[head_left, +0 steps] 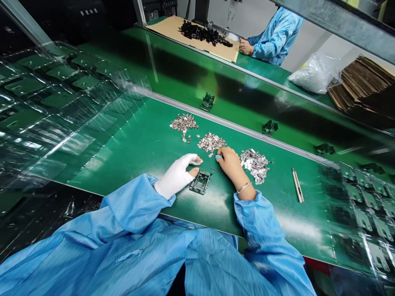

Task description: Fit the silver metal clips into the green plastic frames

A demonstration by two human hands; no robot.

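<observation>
My left hand [177, 174], in a white glove with bare fingertips, is open beside a dark plastic frame part [200, 183] on the green table. Its thumb tip is at the part's upper left corner; whether it touches I cannot tell. My right hand [230, 162], with a blue finger cover and a bracelet, has its fingers pinched together by the middle pile of small metal pieces [212, 142]. What they hold, if anything, is hidden. A thin dark rod [216, 169] shows beside the right hand, partly covered by it.
More metal pieces lie in a left pile [184, 122] and a right pile [254, 162]. A utility knife [297, 185] lies at right. Clear plastic trays [364, 197] flank the table. Across a low rail [240, 127], a person's hand [246, 47] is near dark parts on cardboard.
</observation>
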